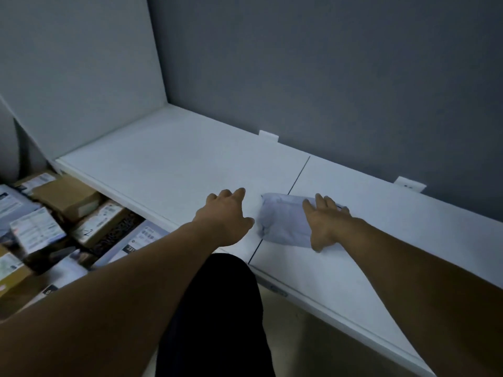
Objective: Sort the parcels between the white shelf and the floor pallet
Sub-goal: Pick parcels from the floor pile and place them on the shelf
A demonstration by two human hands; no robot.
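A plain blue-grey wall (353,77) fills the upper right of the view. Along its foot sit two small white brackets, well apart: the left bracket (269,136) is flat and bare, while the right bracket (410,184) shows tiny dark marks too small to make out. A tall white upright panel (81,63) meets the wall at the left in a corner. At the bottom, a leg in dark trousers (217,322) stands over a strip of beige floor (299,338).

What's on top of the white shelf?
One grey soft parcel lies across the panel seam, the right hand flat on it. Its part under that hand is hidden.
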